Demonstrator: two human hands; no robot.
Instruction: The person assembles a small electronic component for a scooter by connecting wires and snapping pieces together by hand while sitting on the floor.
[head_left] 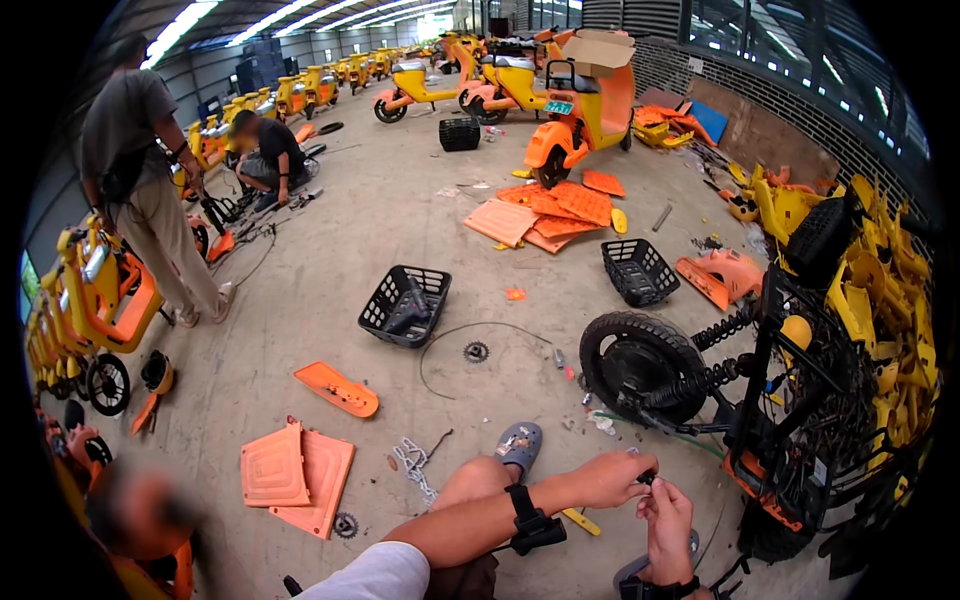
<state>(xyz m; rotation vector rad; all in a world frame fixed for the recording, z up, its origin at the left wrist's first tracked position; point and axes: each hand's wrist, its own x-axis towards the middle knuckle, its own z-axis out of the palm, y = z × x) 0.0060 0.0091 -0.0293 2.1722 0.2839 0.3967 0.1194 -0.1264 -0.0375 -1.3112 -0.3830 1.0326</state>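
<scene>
the small dark piece [646, 479] could easily have slipped, i thought, since only fingertips seemed to hold it, and a drop onto that littered floor [290, 310] might have lost it near the yellow strip [581, 521] or under the black wheel [640, 366]. it sat between the two hands, touching both: the left hand [604, 482] was closed over it from the left, the right hand [668, 525] pinched from just below. fingers hid most of it; i couldn't tell its kind.

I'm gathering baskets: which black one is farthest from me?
The far basket, near the parked scooters; the left basket and right basket sit closer.
</scene>
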